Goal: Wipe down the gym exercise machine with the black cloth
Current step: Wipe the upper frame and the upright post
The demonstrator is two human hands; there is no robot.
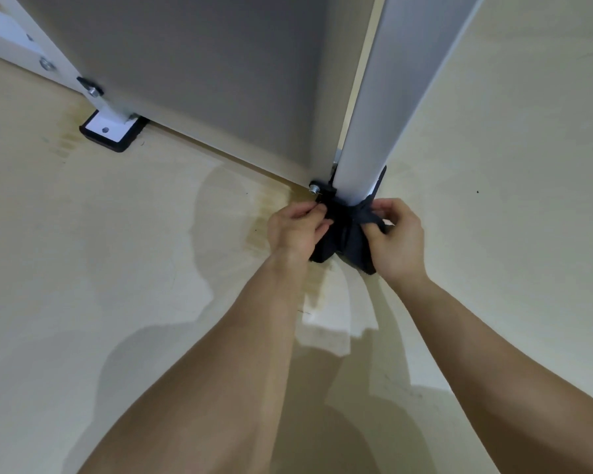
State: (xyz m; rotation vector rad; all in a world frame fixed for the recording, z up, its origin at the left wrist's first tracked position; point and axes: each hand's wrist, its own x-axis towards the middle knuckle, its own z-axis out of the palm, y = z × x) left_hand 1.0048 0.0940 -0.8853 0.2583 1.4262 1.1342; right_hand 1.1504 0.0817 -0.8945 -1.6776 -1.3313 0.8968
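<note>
Underfoot: cream floor point(83, 254), smooth, with yellow-brown staining near the feet of the gym exercise machine point(254, 46); the person's shadow lies across it.

Far left: white frame strut point(53, 59), slanted, with bolts through it, ending on a white foot plate point(107, 129). The plate sits on a black pad flat on the floor.

Left of centre: grey panel point(185, 83), the machine's broad upright side, with its lower edge just above the floor.

Centre left: left hand point(293, 230) on a bare forearm. Its fingers are curled, and thumb and fingertips pinch the left edge of the black cloth point(344, 237).

Centre: silver bolt point(313, 189) on a black bracket at the panel's lower corner, just above the left hand's fingers.

Centre: the black cloth is bunched against the foot of the white post point(374, 107), touching it and held between both hands. Whether its lower folds rest on the floor cannot be told.

Centre right: the white post stands upright with a rounded face on a black base and runs out of the top of the view.

Right: right hand point(399, 242) on a bare forearm, fingers curled, pinching a fold on the cloth's right side.
</note>
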